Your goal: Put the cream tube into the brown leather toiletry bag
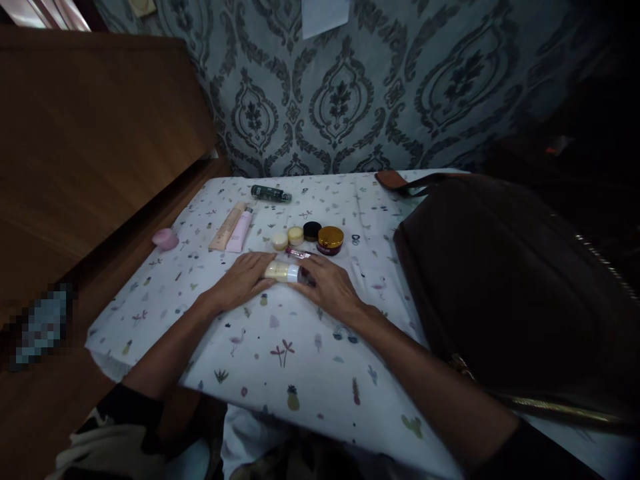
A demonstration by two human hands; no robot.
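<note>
Both of my hands rest on a table covered with a white patterned cloth (280,373). Between them lies a small cream bottle with a white cap (283,271) on its side. My left hand (243,280) touches its cream end and my right hand (327,283) covers its capped end. Just beyond my fingers lies a thin pink tube (299,253). Farther back stand two small cream jars (287,237), a black-lidded jar (312,231) and a gold-lidded jar (330,240).
A large dark brown bag (500,287) with a strap fills the right side of the table. Two tubes, beige and pink (233,229), lie at the left, a pink round item (165,239) near the left edge, a dark green bottle (271,194) at the back. Wooden furniture stands left.
</note>
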